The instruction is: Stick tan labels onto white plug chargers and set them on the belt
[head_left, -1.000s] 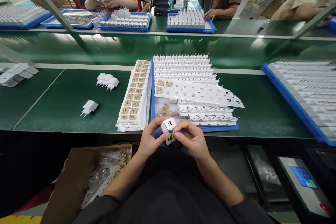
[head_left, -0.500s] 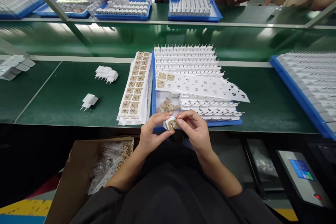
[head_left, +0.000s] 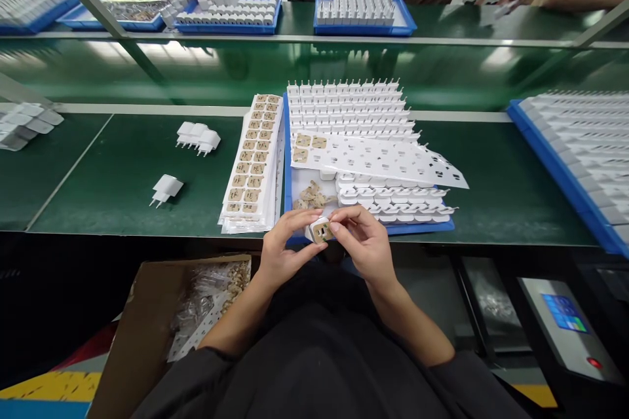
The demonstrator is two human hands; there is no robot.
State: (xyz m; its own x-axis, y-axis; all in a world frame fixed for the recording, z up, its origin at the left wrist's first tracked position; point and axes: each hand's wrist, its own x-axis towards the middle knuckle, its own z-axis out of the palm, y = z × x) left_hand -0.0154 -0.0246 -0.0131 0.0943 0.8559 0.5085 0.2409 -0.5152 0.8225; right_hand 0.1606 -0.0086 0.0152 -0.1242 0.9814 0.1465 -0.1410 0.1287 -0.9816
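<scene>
My left hand (head_left: 286, 241) grips a white plug charger (head_left: 309, 233) between thumb and fingers, over the tray's front edge. A tan sticker (head_left: 322, 230) with dark slots and a bit of green lies on the charger's near face. My right hand (head_left: 364, 239) is closed, thumb and forefinger pinching at the sticker's right edge. Just beyond is a blue tray (head_left: 289, 173) holding rows of white chargers (head_left: 351, 105). A mostly bare sticker sheet (head_left: 373, 160) rests across those rows, with a few tan stickers at its left end. Crumpled tan scraps (head_left: 312, 196) lie in the tray.
A stack of sticker sheets (head_left: 250, 163) lies left of the tray. Loose chargers (head_left: 198, 138) sit farther left on the green bench. Another full tray (head_left: 565, 170) stands right. Below is a cardboard box (head_left: 142, 321) of scraps. Co-workers sit opposite behind more trays.
My hands and the charger hold almost the same place; the sticker's slots show slightly more. Across the bench, a co-worker's hand has moved right and now holds a small pale object.
</scene>
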